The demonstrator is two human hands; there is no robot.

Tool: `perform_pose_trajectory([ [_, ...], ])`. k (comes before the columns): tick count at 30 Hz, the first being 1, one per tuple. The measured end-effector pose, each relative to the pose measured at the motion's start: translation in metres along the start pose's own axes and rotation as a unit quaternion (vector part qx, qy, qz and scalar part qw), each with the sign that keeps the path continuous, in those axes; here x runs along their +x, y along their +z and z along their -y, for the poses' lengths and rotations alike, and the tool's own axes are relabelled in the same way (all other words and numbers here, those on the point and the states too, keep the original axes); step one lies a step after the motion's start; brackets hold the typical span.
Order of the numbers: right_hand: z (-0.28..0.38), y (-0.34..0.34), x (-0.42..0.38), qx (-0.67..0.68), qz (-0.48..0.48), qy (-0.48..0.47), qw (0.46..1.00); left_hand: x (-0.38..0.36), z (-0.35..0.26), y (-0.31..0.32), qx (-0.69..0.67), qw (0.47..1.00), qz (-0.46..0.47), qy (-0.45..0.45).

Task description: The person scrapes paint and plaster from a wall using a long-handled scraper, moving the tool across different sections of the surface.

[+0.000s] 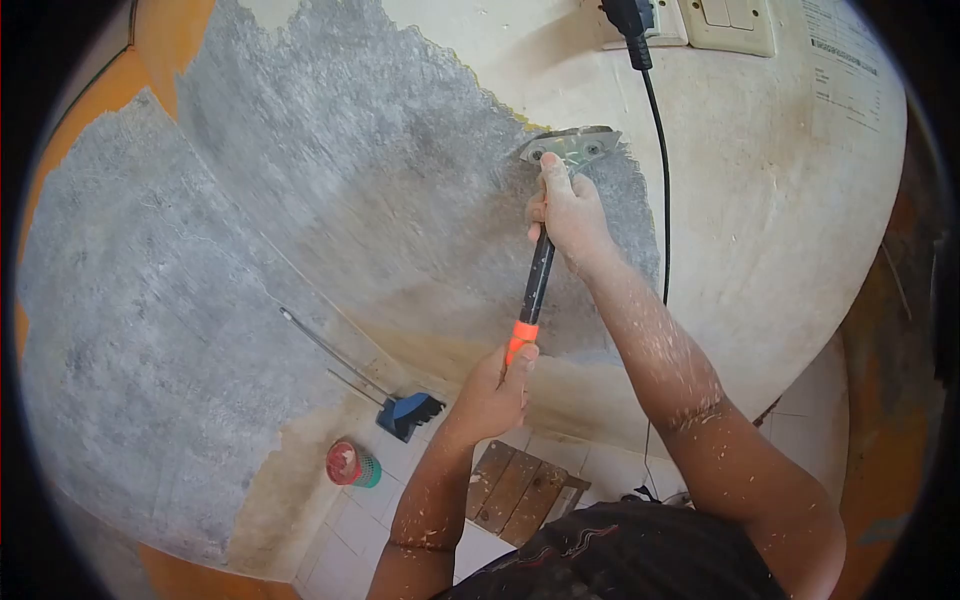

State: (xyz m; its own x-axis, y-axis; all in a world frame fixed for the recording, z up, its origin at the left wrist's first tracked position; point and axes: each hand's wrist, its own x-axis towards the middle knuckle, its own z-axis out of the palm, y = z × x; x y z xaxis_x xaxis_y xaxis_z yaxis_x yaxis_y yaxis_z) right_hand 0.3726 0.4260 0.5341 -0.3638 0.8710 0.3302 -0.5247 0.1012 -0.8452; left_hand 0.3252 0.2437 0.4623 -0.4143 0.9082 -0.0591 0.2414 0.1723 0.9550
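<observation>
Scraper handle [539, 275], lower end out of sight

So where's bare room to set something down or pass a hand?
Floor tiles between the plastic basket and wooden stool, partly behind the left forearm; wall below the light switch, right of the power cord. Crowded: around the scraper head and right hand.

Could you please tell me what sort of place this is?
Probably an indoor room, perhaps in a home, under renovation. The wall is partly pale paint and partly rough grey, with a scraper against it; there are also a light switch and a tiled floor.
</observation>
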Motion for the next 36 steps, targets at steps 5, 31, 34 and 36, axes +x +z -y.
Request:
perform_pose_trajectory([
  [5,-0.029,-0.018,-0.033,-0.044,-0.012,0.006,0.999,-0.009,0.045,0.018,-0.033,0.999,0.023,-0.029],
  [31,-0.035,-0.015,-0.013,-0.034,0.014,-0.032,0.999,0.009,0.046,0.017,0.016,0.999,0.006,0.051],
  [34,0.018,0.015,0.021,-0.047,0.041,-0.050,0.997,0.012,-0.027,-0.003,0.021,1.000,-0.017,0.014],
  [36,0.024,0.021,0.023,-0.015,0.029,-0.068,0.997,0.010,-0.030,-0.006,0.004,1.000,-0.021,0.019],
])
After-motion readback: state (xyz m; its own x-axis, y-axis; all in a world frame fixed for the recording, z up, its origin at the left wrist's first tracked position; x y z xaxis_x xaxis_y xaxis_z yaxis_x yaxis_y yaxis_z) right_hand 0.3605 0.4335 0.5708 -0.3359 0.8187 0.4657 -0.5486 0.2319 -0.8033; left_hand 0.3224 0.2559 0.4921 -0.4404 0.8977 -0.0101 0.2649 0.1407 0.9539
